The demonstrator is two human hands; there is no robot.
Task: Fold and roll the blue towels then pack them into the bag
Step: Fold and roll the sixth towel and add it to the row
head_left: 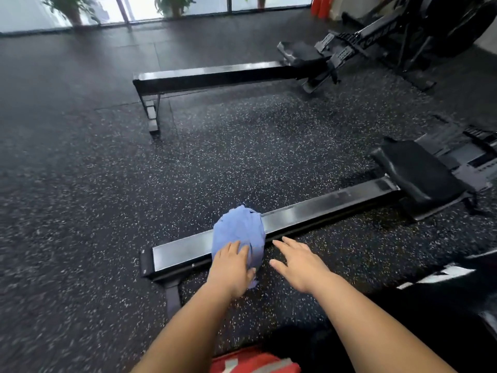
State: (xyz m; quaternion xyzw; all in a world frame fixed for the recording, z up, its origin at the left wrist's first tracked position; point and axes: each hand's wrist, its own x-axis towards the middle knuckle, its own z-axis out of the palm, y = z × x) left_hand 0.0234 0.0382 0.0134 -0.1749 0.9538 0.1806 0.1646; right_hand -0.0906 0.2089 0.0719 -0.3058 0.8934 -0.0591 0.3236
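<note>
No legible text anywhere. Closest candidate: pale lettering on the sloped black arm of the far rowing machine (376,30), too blurred to read. Grey marks on the footplate of the near rowing machine (478,160) are smeared, can't tell if they're letters. White patches on the black cloth (435,275) at the right edge look like stripes, not characters. The red bag (252,363) shows grey strips, no readable print.

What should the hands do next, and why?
Probably the right hand should reach over and take the blue towel too: it lies bunched across the rowing machine rail with only the left hand on it, not yet folded.
</note>
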